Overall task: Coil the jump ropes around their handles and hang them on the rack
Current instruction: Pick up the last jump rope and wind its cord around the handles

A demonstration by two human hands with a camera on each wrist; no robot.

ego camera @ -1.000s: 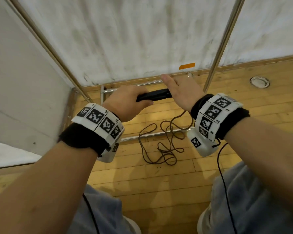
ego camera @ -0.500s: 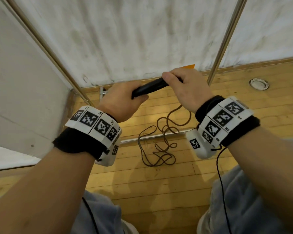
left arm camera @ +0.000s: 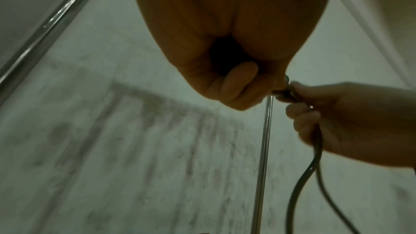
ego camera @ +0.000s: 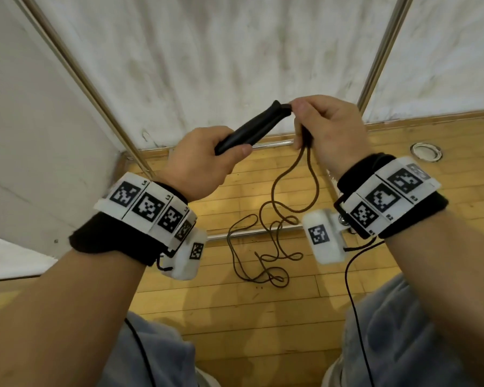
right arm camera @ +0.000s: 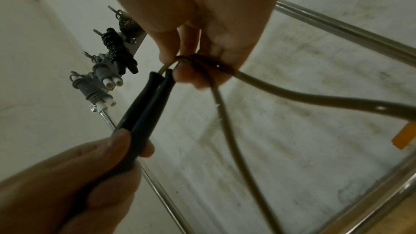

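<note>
Both hands have risen since the earlier pictures, and the black handles [ego camera: 252, 127], level a second ago, now slope upward. Behind them stand the rack's [ego camera: 375, 62] metal poles; in the right wrist view three coiled ropes [right arm camera: 117, 47] already hang from its hooks.

Largest of what is held, the brown cord [ego camera: 274, 241] drops in two strands from the right fist to a loose tangle on the wooden floor [ego camera: 235, 325], well below the hands. The two handles lie side by side, long axis slanting from lower left to upper right, cord ends pointing toward the right hand [ego camera: 330, 132].

The left hand [ego camera: 199, 163] is wrapped round the handles' lower half, thumb on top. The right hand has its fingers curled round both strands just beside the handle tips.

Coiling seems about to begin. I would keep the handles pressed parallel, start the first turn close to the tips, hold steady tension, and let the slack feed up freely so the tangle cannot knot.
</note>
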